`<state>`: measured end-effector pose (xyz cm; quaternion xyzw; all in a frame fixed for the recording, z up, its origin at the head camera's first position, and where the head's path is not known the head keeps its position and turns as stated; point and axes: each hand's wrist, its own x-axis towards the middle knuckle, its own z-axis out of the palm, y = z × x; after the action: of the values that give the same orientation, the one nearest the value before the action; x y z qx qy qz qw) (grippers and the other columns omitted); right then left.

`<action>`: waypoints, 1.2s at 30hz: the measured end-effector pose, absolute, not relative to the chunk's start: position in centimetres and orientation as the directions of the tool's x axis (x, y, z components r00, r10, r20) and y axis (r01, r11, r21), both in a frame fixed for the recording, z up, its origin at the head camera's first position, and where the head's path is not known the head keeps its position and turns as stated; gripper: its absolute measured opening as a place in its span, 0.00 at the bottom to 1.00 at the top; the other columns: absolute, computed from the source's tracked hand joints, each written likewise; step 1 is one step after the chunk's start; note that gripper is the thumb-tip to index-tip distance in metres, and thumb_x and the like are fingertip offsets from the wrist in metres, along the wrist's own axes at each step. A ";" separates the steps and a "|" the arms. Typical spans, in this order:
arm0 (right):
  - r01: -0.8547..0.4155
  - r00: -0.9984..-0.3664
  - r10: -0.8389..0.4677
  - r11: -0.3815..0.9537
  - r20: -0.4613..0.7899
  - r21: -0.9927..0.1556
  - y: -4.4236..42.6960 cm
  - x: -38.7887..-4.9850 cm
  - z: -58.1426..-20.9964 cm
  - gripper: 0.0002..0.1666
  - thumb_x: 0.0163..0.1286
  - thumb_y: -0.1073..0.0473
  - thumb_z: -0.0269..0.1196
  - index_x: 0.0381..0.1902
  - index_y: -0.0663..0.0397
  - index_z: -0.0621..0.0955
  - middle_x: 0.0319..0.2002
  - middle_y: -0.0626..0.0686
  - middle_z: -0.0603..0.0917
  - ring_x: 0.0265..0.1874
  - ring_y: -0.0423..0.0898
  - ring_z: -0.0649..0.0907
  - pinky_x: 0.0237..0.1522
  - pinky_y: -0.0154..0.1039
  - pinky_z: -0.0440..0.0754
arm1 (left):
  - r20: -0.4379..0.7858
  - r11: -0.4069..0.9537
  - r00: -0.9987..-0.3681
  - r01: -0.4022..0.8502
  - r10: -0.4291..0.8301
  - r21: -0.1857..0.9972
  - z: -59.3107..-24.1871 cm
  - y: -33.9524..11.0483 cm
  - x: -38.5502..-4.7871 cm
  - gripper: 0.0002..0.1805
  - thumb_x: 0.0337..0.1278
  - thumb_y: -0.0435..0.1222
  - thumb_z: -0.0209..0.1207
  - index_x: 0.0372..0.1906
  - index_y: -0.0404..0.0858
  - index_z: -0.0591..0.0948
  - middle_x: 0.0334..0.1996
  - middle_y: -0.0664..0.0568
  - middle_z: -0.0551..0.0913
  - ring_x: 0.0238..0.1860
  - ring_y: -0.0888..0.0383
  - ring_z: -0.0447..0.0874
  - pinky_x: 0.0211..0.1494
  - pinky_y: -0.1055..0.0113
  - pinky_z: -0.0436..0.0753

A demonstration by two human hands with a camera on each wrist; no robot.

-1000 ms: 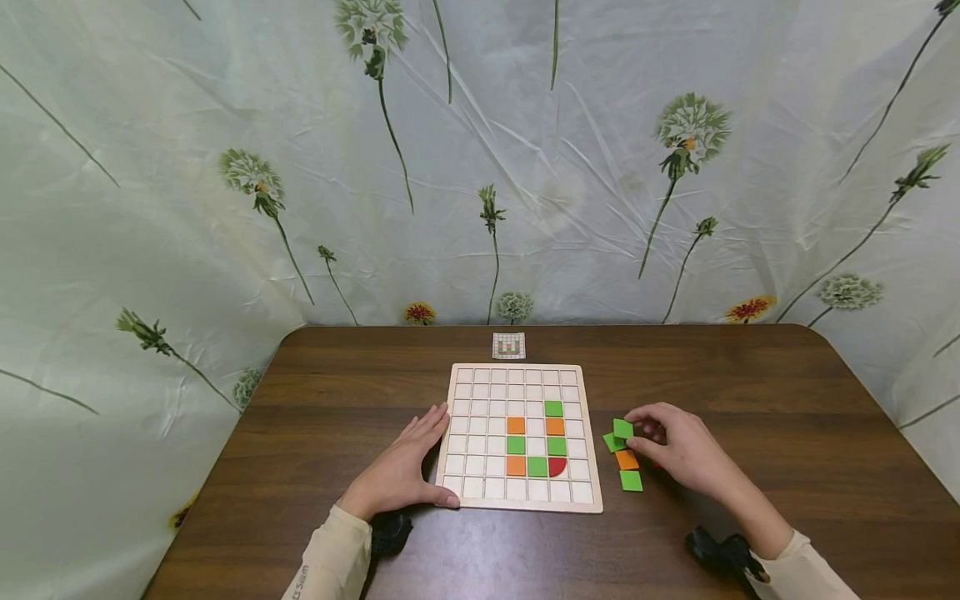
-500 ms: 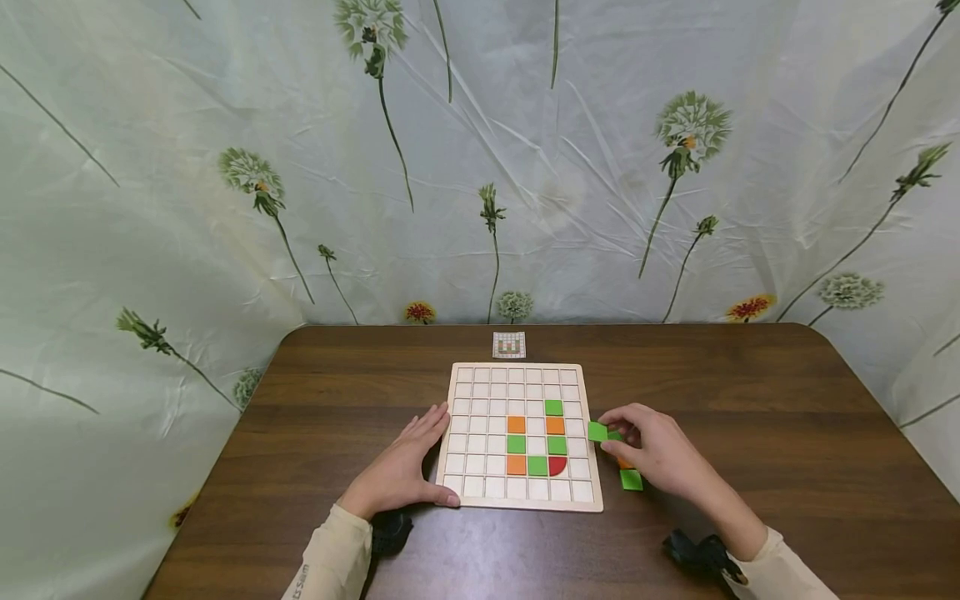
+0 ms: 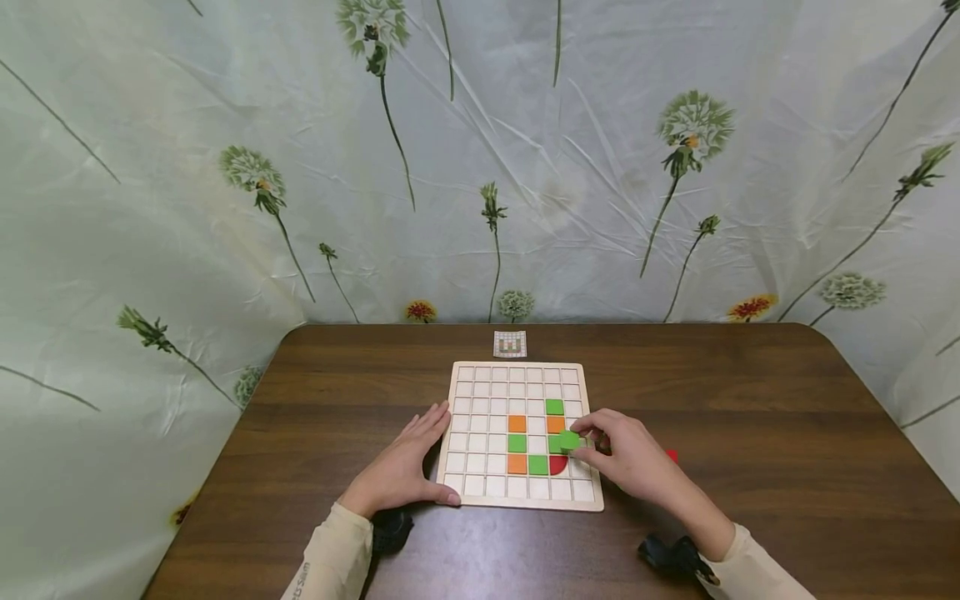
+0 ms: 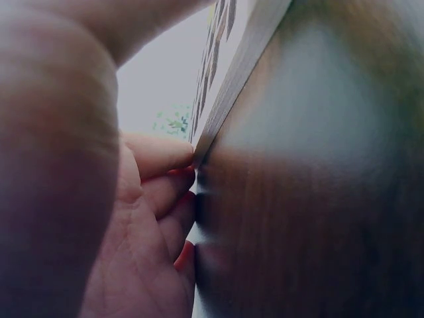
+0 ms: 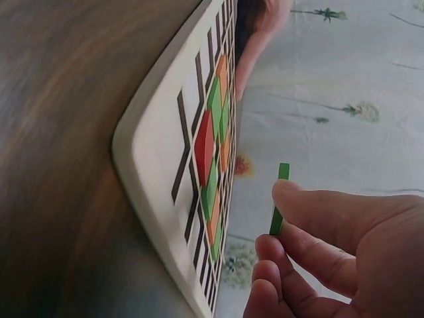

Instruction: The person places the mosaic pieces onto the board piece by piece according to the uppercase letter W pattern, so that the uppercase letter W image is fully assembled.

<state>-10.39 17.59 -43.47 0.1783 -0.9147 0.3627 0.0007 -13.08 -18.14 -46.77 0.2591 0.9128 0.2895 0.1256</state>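
Eight pieces [image 3: 537, 465] are set; over the board [image 3: 478, 442], near its right edge, the right hand [image 3: 637, 454] pinches a green tile [image 3: 569, 442], the left hand [image 3: 393, 467] spreads along the left edge, and a red piece [image 3: 672, 456] lies outside.

I'm looking at a screened-off spot, home or lab I can't tell, where flower-printed sheeting [image 3: 450, 167] is hanging behind and beside a dark wood-grained counter [image 3: 360, 362].
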 end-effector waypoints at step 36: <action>-0.462 -0.869 -0.462 0.628 0.178 -0.627 10.3 -10.5 -44.8 0.11 0.60 0.62 0.73 0.41 0.53 0.85 0.36 0.45 0.83 0.35 0.42 0.78 0.38 0.37 0.79 | -0.088 0.705 -0.835 0.396 0.543 0.589 -46.6 -18.1 -13.1 0.71 0.34 0.66 0.74 0.80 0.36 0.53 0.80 0.48 0.47 0.80 0.50 0.42 0.81 0.52 0.45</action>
<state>-10.51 10.28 -44.81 0.2561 -0.9021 0.3473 0.0001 -13.05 -18.05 -46.61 0.2566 0.9143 0.2860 0.1281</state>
